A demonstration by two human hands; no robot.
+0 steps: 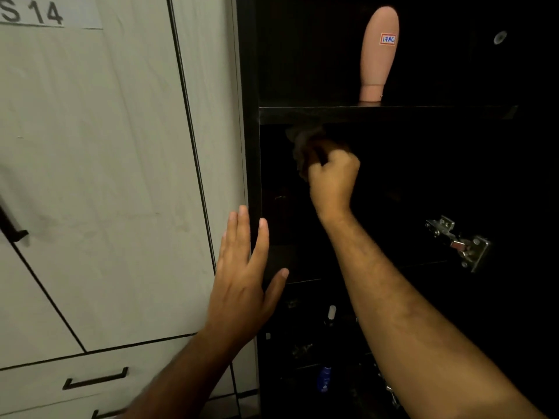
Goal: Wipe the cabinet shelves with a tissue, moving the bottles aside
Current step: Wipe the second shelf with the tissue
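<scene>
- Clearly the wiping is under way, but I judge it is far from finished.
- The right hand (331,176) is inside the dark cabinet (251,146), just under the upper shelf (423,114). Its fingers are curled around a crumpled tissue (302,146), which is close to the underside of that shelf, near the left wall.
- The left hand (242,276) holds nothing; its fingers are straight and a little apart, at the front edge of the cabinet side.
- One pink bottle (378,54) stands upside down on the upper shelf, well apart from the tissue. I cannot tell if that shelf is already wiped.
- Lower down, small bottles (325,378) are in the dark; these shelves seem not yet cleared, so much work is left.
- The white door (106,176) beside the cabinet is closed.
</scene>
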